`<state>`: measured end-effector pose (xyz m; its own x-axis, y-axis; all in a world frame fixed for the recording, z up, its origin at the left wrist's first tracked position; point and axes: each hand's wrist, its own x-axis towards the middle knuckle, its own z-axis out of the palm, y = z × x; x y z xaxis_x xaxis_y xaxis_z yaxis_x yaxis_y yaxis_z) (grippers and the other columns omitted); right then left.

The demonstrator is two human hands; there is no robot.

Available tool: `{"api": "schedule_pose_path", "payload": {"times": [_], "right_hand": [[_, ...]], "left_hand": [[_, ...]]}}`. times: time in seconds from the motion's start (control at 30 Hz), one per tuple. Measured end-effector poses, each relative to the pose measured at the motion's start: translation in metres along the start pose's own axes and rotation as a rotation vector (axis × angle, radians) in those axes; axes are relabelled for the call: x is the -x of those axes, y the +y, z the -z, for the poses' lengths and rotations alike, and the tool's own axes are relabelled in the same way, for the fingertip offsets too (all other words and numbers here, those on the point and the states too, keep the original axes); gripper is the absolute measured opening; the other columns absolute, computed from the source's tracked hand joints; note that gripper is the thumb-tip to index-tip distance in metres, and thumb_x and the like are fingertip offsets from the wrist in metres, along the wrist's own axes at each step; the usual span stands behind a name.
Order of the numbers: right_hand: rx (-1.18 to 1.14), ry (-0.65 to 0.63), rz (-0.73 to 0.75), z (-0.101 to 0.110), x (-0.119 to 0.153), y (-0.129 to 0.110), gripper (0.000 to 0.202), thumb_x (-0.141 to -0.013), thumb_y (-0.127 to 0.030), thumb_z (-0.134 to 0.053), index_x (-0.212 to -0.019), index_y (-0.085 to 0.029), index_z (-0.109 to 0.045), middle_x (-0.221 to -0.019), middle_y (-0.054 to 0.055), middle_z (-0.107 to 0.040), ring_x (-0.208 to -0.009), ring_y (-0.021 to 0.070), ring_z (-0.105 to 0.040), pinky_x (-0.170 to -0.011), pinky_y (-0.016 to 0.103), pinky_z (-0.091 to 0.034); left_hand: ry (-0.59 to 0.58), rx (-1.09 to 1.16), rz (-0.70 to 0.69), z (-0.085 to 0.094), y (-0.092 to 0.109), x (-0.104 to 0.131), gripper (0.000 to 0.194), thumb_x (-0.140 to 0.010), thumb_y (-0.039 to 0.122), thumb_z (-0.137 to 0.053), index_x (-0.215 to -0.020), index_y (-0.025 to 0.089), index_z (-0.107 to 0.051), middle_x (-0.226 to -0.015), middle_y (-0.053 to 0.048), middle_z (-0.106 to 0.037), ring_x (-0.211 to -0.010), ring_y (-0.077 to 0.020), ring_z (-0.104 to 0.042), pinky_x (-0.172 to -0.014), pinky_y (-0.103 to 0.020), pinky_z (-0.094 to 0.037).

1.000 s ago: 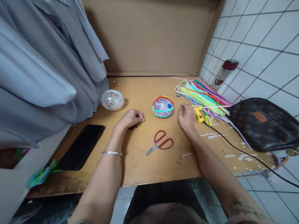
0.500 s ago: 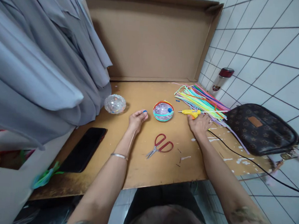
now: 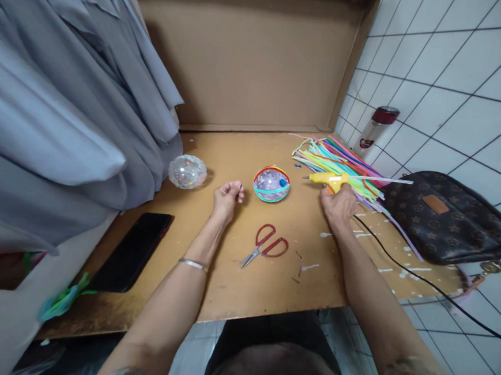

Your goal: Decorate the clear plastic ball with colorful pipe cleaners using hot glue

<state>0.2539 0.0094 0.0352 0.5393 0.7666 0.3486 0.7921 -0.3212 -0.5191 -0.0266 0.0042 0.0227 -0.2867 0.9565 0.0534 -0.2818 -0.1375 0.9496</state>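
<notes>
My right hand (image 3: 339, 209) is wrapped round the handle of a yellow hot glue gun (image 3: 330, 179), its nozzle facing left and a clear glue stick (image 3: 381, 179) sticking out of its back. My left hand (image 3: 227, 200) is closed in a pinch; only a trace of a small blue piece shows at the fingertips, its kind unclear. Between the hands sits a clear ball (image 3: 271, 183) with red, yellow and turquoise fuzzy strips round it and a blue dot. A second clear ball (image 3: 188, 171), without strips, lies to the left. Red-handled scissors (image 3: 265, 247) lie nearer me.
Colourful pipe cleaners (image 3: 339, 163) are heaped behind the glue gun. A brown patterned bag (image 3: 447, 220) and a bottle (image 3: 375, 131) stand by the tiled wall. A black phone (image 3: 132, 252) lies at left, near grey cloth (image 3: 80, 93). The gun's black cord (image 3: 417, 277) runs right.
My right hand has gripped the glue gun and lifted it slightly, turning it in the hand. The blue piece in my left fingers is now mostly hidden. The view has shifted a little.
</notes>
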Motion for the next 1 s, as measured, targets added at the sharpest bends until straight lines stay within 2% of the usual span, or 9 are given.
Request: {"api": "schedule_pose_path", "payload": {"times": [0.27,0.4,0.57,0.7,0.87,1.0], "right_hand": [[-0.277,0.198,0.058,0.001,0.006,-0.013,0.037,-0.078,-0.049,-0.058,-0.094,-0.017,-0.062,-0.085,0.014,-0.072,-0.085,0.0327,-0.066,-0.076,0.041,-0.047],[-0.378,0.228,0.108,0.002,0.019,-0.021,0.035,-0.076,-0.053,-0.061,-0.088,-0.02,-0.059,-0.078,0.01,-0.07,-0.077,0.0299,-0.066,-0.074,0.041,-0.049],[-0.418,0.253,0.163,-0.002,0.029,-0.025,0.036,-0.075,-0.054,-0.062,-0.088,-0.02,-0.058,-0.075,0.01,-0.068,-0.07,0.0281,-0.064,-0.07,0.041,-0.05],[-0.431,0.278,0.258,-0.008,0.031,-0.024,0.034,-0.075,-0.052,-0.061,-0.087,-0.021,-0.057,-0.074,0.01,-0.067,-0.068,0.027,-0.064,-0.069,0.04,-0.051],[-0.398,0.337,0.377,-0.015,0.033,-0.02,0.029,-0.079,-0.049,-0.061,-0.085,-0.022,-0.056,-0.071,0.008,-0.064,-0.07,0.0275,-0.065,-0.068,0.039,-0.051],[-0.341,0.384,0.432,-0.018,0.036,-0.019,0.028,-0.081,-0.047,-0.061,-0.087,-0.021,-0.057,-0.071,0.008,-0.063,-0.072,0.0286,-0.065,-0.068,0.04,-0.051]], "left_hand": [[0.026,0.065,-0.008,-0.007,-0.001,0.007,0.044,-0.066,0.046,-0.086,-0.065,0.017,-0.053,-0.051,0.006,-0.054,-0.039,-0.0026,-0.038,-0.037,-0.016,-0.025],[0.055,0.064,-0.013,-0.009,0.0,0.009,0.04,-0.069,0.041,-0.086,-0.066,0.016,-0.054,-0.051,0.006,-0.053,-0.039,-0.0025,-0.039,-0.037,-0.015,-0.026],[0.024,0.055,-0.069,-0.01,0.004,0.01,0.041,-0.072,0.044,-0.084,-0.066,0.016,-0.054,-0.051,0.006,-0.054,-0.039,-0.0032,-0.041,-0.037,-0.016,-0.027],[-0.032,0.06,-0.048,-0.015,0.003,0.013,0.04,-0.067,0.044,-0.087,-0.068,0.015,-0.06,-0.055,0.003,-0.06,-0.043,-0.0041,-0.046,-0.04,-0.017,-0.033],[-0.145,0.105,0.024,-0.017,0.004,0.018,0.043,-0.053,0.038,-0.092,-0.079,0.013,-0.069,-0.071,-0.002,-0.072,-0.056,-0.0071,-0.059,-0.053,-0.019,-0.046],[-0.184,0.11,0.067,-0.017,0.007,0.02,0.048,-0.047,0.039,-0.094,-0.078,0.012,-0.069,-0.071,-0.003,-0.073,-0.054,-0.0072,-0.06,-0.052,-0.02,-0.047]]}}
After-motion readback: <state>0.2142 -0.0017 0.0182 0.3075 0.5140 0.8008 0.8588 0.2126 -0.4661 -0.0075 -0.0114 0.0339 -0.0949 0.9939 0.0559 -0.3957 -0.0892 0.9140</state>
